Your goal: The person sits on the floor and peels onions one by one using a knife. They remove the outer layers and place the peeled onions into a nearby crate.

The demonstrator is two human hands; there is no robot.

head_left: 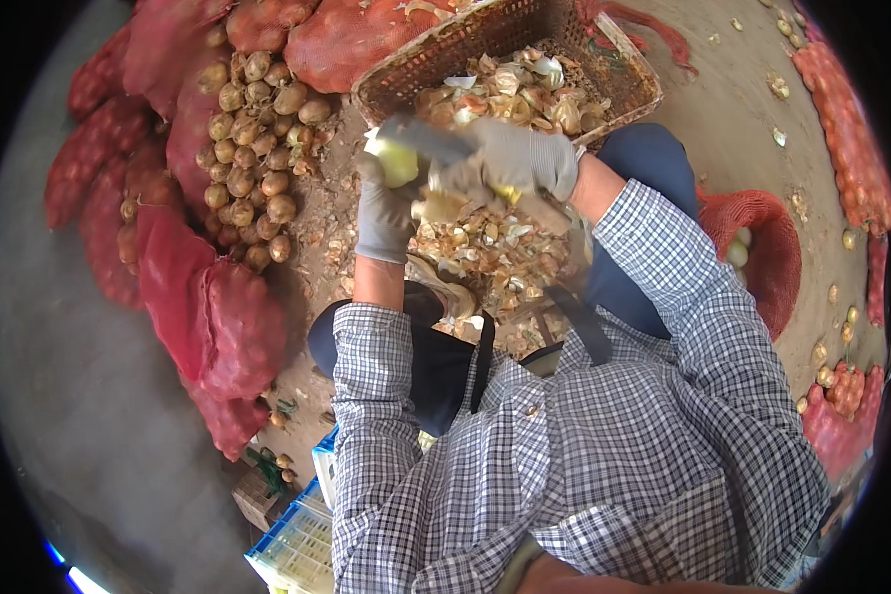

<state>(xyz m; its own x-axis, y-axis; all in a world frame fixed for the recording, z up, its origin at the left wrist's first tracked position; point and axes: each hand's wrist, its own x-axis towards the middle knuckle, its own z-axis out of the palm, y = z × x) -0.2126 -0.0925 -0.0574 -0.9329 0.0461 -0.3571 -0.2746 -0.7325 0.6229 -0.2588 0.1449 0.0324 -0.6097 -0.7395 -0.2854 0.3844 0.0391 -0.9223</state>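
A pale, peeled onion (396, 162) rests in my left hand (383, 217), which wears a grey glove. My right hand (516, 157), gloved as well, grips a knife whose dark, broad blade (425, 139) is blurred and reaches across to the top of the onion. Whether the blade touches the onion I cannot tell. Below both hands lies a heap of onion skins (490, 249) between my legs. Just beyond them stands a brown plastic crate (386, 93) with more skins and peelings (512, 89) inside.
Unpeeled onions (249, 148) are piled at the left, among full red mesh sacks (241, 327). On the right an open red mesh bag (772, 260) holds peeled onions (737, 252). Blue and white plastic crates (297, 531) stand at lower left. Filled sacks (839, 134) line the far right.
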